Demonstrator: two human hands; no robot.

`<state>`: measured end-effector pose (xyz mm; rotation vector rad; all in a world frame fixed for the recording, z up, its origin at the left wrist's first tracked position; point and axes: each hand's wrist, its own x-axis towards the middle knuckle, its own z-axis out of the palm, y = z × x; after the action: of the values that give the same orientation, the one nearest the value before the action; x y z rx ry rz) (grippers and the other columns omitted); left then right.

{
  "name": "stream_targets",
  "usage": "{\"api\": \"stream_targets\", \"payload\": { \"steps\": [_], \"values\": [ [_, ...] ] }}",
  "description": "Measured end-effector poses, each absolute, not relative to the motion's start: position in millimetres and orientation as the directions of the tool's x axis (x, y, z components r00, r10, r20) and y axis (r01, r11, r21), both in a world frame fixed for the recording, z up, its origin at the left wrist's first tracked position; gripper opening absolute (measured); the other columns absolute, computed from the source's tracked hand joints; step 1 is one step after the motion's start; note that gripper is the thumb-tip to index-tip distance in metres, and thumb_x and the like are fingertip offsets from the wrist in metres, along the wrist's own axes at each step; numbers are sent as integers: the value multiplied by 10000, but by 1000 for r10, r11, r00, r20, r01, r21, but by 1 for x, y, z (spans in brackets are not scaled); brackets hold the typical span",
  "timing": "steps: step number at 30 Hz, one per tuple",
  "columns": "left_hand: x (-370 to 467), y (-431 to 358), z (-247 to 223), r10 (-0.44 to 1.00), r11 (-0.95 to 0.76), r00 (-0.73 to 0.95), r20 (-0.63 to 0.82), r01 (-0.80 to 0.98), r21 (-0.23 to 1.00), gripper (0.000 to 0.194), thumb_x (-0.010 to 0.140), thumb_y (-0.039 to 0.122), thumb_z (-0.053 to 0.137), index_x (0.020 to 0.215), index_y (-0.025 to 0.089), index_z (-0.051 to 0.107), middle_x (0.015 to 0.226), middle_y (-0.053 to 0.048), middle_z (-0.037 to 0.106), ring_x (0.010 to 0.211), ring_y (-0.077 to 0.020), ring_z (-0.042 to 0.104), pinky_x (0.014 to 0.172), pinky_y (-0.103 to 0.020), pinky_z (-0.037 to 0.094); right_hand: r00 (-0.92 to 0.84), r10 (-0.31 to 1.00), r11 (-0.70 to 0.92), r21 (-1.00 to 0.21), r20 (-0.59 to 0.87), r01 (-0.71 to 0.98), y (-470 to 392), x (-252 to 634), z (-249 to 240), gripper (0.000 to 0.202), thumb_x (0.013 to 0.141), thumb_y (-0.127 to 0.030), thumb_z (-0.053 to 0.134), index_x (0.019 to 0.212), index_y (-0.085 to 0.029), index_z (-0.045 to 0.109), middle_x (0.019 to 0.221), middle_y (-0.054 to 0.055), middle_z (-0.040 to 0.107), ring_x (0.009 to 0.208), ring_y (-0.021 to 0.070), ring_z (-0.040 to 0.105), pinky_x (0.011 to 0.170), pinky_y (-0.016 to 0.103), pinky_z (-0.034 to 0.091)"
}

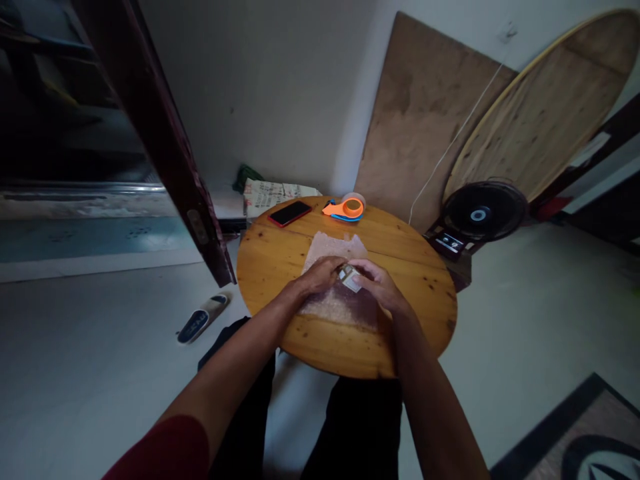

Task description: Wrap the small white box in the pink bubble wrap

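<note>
A sheet of bubble wrap (pixel 333 310) lies flat on the round wooden table (pixel 415 267). Over its middle, both hands close on a small box (pixel 351 279) with white and brownish faces; its print is too small to read. My left hand (pixel 325 273) grips the box from the left, its fingertips partly hidden. From the right, my right hand (pixel 377 283) holds the same box between thumb and fingers. Beyond the wrap sits an orange and blue tape dispenser (pixel 345 209) with a roll of clear tape.
A phone (pixel 290 213) in a red case lies near the table's far left edge. At the right stands a black fan (pixel 480 213). Boards (pixel 425 100) lean on the wall behind. A slipper (pixel 200 320) is on the floor, near the dark door frame (pixel 165 147).
</note>
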<state>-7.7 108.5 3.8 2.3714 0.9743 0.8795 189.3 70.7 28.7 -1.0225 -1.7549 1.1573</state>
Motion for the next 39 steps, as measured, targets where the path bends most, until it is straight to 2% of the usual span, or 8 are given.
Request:
{"api": "stream_targets", "payload": {
  "steps": [4,7,15,20,27,30,34,39],
  "values": [
    [-11,112,4,860,-505,303,411,616,604,434,746,26,434,1078,163,678,1095,-70,685,1049,-176,604,965,-293,463,-193,951,285,-926,242,246,81,187,15,418,764,-398,660,1141,-221,616,1124,62,675,1001,219,633,912,380,492],
    [-16,113,5,918,-366,187,351,742,562,371,767,78,466,1040,163,703,1072,-85,687,1022,-203,616,937,-319,483,-107,955,298,-901,278,315,86,187,8,432,738,-363,659,1143,-220,616,1123,60,669,1007,218,626,931,384,482],
    [-16,108,5,897,-408,282,342,825,391,235,784,227,546,935,190,721,1004,-85,676,1001,-219,593,934,-330,465,-216,960,251,-890,178,382,83,190,5,529,680,-246,657,1203,-224,583,1077,37,678,896,189,646,831,336,523],
    [-15,106,6,891,-422,315,328,839,343,234,791,250,552,946,186,716,1027,-88,660,1008,-225,571,917,-334,455,-134,972,228,-908,192,352,83,187,6,509,701,-259,643,1205,-219,579,1080,44,683,925,205,650,855,358,525],
    [-14,103,11,891,-430,327,314,829,358,216,818,271,548,938,173,699,1016,-103,647,987,-240,567,900,-363,451,-190,936,350,-839,296,417,92,189,-6,612,712,-211,625,1313,-262,524,1349,67,556,1154,242,576,1028,424,442],
    [-14,102,12,894,-426,326,308,830,360,220,822,275,548,948,176,698,1023,-99,646,999,-241,564,903,-361,448,-199,943,328,-849,267,415,94,192,-10,651,734,-209,610,1368,-257,470,1309,71,592,1138,237,593,1014,425,454],
    [-14,102,13,890,-435,339,305,833,341,247,852,320,526,952,178,702,1029,-101,651,993,-242,567,888,-361,452,-195,948,313,-841,251,441,94,192,-10,588,754,-227,608,1333,-222,503,1205,78,651,1068,237,630,967,418,482],
    [-14,103,10,886,-437,337,319,838,327,290,882,358,494,949,172,706,1022,-110,647,980,-244,575,886,-370,451,-181,940,341,-828,289,446,92,187,-10,558,761,-244,619,1313,-236,535,1246,67,637,1077,235,625,978,411,472]
  ]
}}
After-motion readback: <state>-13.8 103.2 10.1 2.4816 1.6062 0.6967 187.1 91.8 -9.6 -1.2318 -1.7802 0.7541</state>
